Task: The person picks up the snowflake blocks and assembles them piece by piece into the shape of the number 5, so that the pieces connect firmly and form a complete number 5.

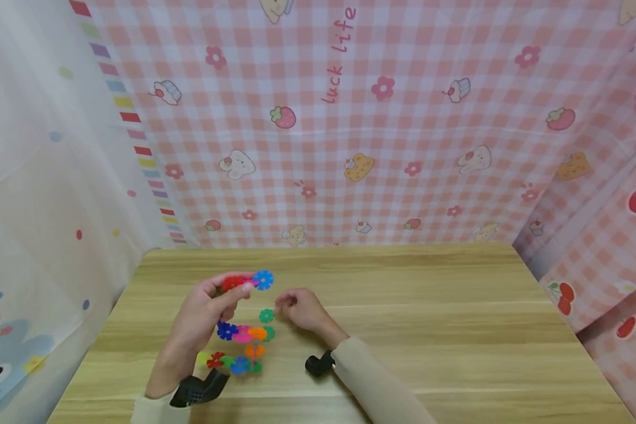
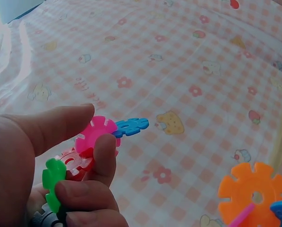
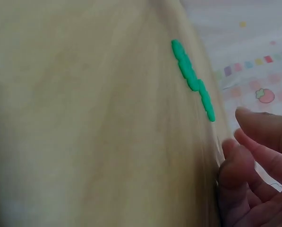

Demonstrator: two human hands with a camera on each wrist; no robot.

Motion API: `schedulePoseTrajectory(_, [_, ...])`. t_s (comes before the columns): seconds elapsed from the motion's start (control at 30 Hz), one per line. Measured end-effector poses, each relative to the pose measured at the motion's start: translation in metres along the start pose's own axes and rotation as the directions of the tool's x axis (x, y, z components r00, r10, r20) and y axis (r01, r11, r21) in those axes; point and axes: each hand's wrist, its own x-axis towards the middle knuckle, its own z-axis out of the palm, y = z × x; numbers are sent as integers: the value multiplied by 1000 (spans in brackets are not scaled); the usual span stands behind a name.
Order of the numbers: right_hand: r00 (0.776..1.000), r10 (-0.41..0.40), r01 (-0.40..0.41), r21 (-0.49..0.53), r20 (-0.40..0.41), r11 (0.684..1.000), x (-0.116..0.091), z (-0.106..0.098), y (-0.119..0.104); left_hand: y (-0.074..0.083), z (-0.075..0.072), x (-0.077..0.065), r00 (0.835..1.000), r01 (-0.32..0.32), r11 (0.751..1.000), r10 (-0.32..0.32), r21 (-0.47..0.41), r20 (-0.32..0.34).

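Notched plastic snowflake discs in several colours are joined into a chain. My left hand [image 1: 206, 309] pinches a pink disc [image 2: 97, 134] near the chain's upper end, between thumb and forefinger. A light blue disc [image 1: 263, 280] sticks out past the fingertips. Within the left hand are a red disc [image 2: 73, 163] and a green disc [image 2: 54, 184], partly hidden by fingers. Dark blue, pink and orange discs [image 1: 257, 334] continue below. My right hand [image 1: 303, 310], fingers loosely bent and holding nothing, is beside another green disc [image 1: 267, 316], a little apart from it.
Lower on the chain are a blue disc [image 1: 239, 365], a red disc [image 1: 215, 360] and a yellow disc [image 1: 202, 358], above or on the wooden table [image 1: 429, 330]; contact is unclear. Checked cloth [image 1: 413, 135] hangs behind the table. Black wrist cameras [image 1: 319, 364] sit on both wrists.
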Motion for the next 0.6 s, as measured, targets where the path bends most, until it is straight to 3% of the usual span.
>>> schedulePoseTrajectory(0.2, [999,-13,9,-90,-40,996,9,7,-3,-2,-11,1,1000,-12,1000,12,-12,-18])
schedulePoseTrajectory(0.6, [995,65,-82,-216,-82,973,8,21,-6,-8,-19,0,1000,-24,998,23,-54,-14])
